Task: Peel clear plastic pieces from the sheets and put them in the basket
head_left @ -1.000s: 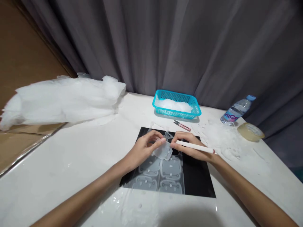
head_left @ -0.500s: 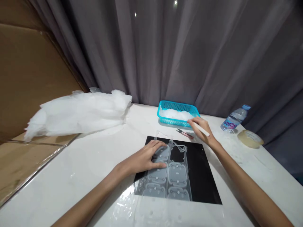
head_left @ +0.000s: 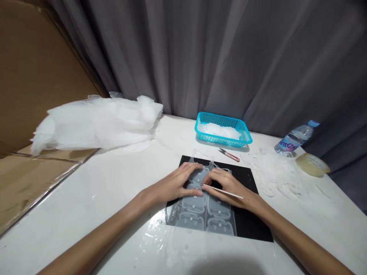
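A translucent plastic sheet of die-cut pieces (head_left: 200,214) lies on a black mat (head_left: 252,225) in the middle of the white table. My left hand (head_left: 179,183) lies flat on the sheet's upper left with fingers spread, pressing it down. My right hand (head_left: 229,187) is closed around a thin white stick tool (head_left: 222,191), whose tip points left at the sheet beside my left fingertips.
A turquoise basket (head_left: 243,136) with white pieces in it stands behind the mat, pink snips (head_left: 229,154) in front of it. A water bottle (head_left: 295,139) and tape roll (head_left: 312,164) are at the right. A heap of white plastic (head_left: 97,122) lies at the left. Scraps (head_left: 272,172) litter the table.
My right hand has come back from the basket to the sheet with the stick. The left hand stays pressed on the sheet.
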Motion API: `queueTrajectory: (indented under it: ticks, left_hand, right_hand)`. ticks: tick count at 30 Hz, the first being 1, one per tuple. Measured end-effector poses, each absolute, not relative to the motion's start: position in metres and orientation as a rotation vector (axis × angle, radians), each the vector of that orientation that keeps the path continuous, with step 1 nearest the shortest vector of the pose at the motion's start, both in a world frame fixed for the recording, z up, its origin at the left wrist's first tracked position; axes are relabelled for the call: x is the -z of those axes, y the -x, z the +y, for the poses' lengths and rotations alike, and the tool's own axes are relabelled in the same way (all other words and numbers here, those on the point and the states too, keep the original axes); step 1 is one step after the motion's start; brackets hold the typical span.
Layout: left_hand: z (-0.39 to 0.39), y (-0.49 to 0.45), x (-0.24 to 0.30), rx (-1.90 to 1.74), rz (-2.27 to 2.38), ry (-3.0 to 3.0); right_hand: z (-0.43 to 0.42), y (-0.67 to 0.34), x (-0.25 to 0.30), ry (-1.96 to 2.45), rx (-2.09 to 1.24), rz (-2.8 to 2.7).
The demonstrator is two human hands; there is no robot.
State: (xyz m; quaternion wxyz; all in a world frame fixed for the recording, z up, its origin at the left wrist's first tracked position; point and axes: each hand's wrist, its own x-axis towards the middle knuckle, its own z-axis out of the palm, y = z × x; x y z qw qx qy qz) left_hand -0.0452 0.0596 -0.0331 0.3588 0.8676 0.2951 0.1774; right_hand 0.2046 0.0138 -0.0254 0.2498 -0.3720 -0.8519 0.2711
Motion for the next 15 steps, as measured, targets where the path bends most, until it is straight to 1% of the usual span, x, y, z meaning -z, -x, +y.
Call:
queueTrajectory:
  ticks: [3, 9, 15]
  left_hand:
    - [0.062, 0.045, 0.033, -0.431, 0.714, -2.277]
    - [0.064, 0.048, 0.027, -0.373, 0.673, -2.269]
    - [0.065, 0.049, 0.027, -0.410, 0.669, -2.260]
  right_hand:
    - [0.014, -0.203, 0.036, 0.966, -0.603, -2.327]
    - [0.013, -0.200, 0.045, 0.949, -0.677, -2.237]
    - [0.011, -0.197, 0.048, 0.950, -0.554, -2.270]
